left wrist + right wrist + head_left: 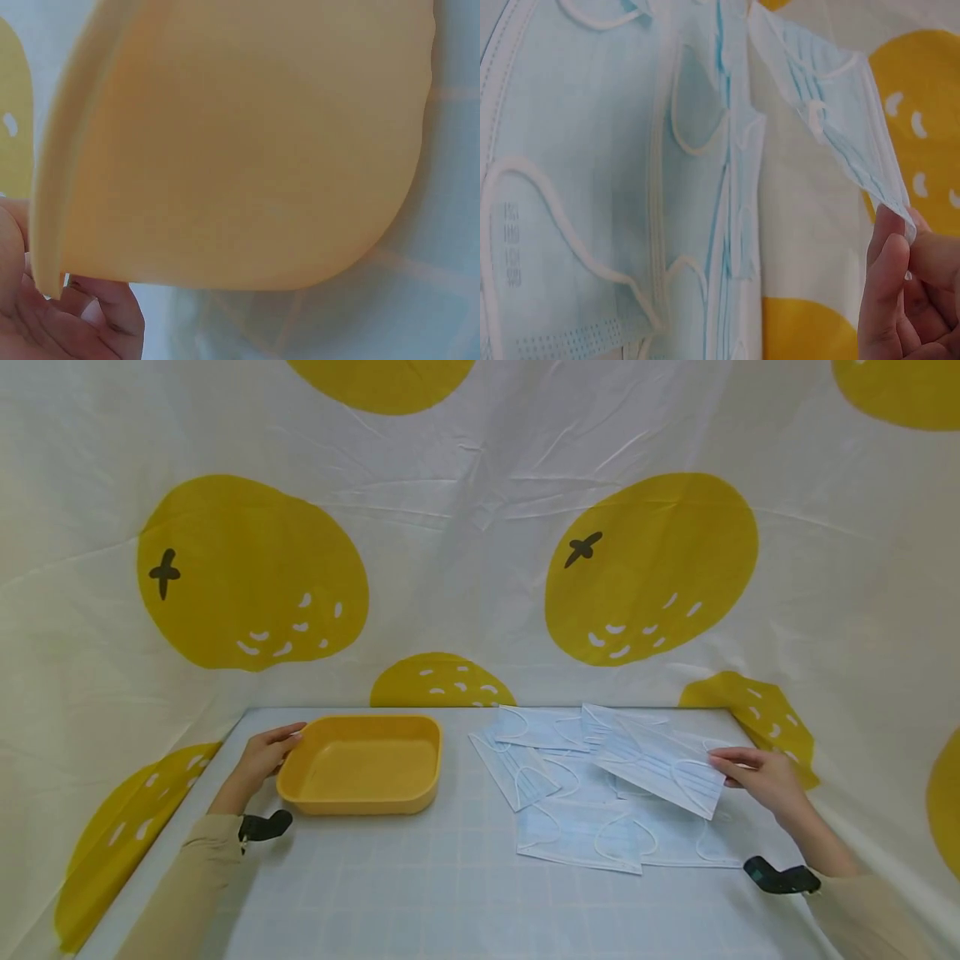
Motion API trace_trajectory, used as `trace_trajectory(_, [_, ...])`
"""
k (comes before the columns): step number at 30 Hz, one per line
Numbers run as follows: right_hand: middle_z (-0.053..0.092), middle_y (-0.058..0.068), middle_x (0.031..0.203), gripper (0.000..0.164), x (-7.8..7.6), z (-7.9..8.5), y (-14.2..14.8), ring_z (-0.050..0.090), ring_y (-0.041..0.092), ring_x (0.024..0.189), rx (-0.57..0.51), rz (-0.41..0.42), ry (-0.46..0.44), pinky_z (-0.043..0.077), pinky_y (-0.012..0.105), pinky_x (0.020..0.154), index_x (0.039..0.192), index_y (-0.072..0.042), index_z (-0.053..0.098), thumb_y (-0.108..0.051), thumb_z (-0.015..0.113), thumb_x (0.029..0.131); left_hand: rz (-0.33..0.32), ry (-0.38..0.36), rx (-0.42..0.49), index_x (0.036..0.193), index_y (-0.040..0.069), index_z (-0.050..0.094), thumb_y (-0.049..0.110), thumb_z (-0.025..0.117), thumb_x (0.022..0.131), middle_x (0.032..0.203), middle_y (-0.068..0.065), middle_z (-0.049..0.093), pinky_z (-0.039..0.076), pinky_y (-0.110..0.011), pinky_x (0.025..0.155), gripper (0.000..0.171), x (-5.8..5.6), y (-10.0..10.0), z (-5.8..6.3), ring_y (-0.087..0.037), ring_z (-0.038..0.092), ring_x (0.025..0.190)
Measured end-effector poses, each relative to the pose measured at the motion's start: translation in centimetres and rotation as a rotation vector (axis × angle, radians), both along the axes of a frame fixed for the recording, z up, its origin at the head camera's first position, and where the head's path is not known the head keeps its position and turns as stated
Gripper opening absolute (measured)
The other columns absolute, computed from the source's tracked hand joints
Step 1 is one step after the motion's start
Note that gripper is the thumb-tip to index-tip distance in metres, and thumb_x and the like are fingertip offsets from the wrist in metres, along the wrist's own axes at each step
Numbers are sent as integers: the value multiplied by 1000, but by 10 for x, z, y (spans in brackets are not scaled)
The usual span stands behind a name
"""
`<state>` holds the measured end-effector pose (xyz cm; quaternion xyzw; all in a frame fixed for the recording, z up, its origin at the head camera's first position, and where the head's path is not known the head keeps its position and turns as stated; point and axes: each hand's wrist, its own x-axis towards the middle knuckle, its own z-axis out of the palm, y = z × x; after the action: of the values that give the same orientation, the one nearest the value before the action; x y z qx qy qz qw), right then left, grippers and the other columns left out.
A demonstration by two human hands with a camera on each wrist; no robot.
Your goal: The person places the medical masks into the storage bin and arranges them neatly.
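Observation:
A yellow plastic tray (360, 763) with rounded corners stands on the left of the table. My left hand (262, 756) grips its left rim; in the left wrist view the fingers (112, 307) curl under that edge. On the right, my right hand (761, 777) pinches the corner of a pale blue face mask (660, 760) between thumb and fingers. This mask is lifted at a slant above the others, as the right wrist view also shows. Beneath and beside it, several face masks (581, 835) with white ear loops lie spread flat and overlapping.
The table (420, 893) has a pale checked cover. A white cloth (465, 568) with large yellow fruit prints hangs behind and at both sides. Dark wrist devices (780, 877) sit at both sleeves.

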<state>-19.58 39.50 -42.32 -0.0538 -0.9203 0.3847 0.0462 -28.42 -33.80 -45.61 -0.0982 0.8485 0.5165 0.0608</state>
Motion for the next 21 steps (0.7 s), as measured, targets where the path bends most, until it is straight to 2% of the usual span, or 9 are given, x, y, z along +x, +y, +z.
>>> trace_trajectory(2, [70,20,104,52,-2,1,-6,61,2,70,-18,14,-16,55,15,65,121,9,60,-35,60,95,9,-6,-4,146,7,39,38,49,100,98,13,59,52,-18,66,57,0,0,-1,0,53,75])
trace_trajectory(5, [70,20,107,52,-6,2,-13,62,5,72,-37,22,-35,55,15,67,122,8,60,-36,60,95,20,-10,-6,146,8,39,39,49,99,111,3,60,52,-18,67,57,0,1,-1,-1,53,76])
trace_trajectory(10, [69,21,108,49,-12,-1,-25,63,13,74,-54,20,-31,56,16,68,121,8,61,-33,60,95,37,-8,-8,146,9,40,40,49,99,119,-5,58,51,-18,67,57,1,4,-1,-2,52,78])
trace_trajectory(13, [67,24,111,46,-16,-3,-34,62,13,74,-67,27,-25,56,16,68,120,9,62,-31,60,95,40,-6,-5,146,9,40,40,48,99,114,0,59,50,-18,66,57,2,4,0,-2,51,77])
trace_trajectory(18, [64,26,117,45,-22,-3,-48,60,12,76,-92,45,-35,55,15,69,120,7,62,-31,60,96,30,2,25,147,9,39,37,48,100,91,19,56,47,-17,61,55,3,3,-1,-1,49,70])
trace_trajectory(21, [64,26,118,46,-25,-4,-55,59,12,76,-111,58,-42,55,15,69,122,6,62,-32,60,95,21,14,33,147,9,39,37,47,100,87,24,53,46,-17,59,55,5,3,-1,0,49,68])
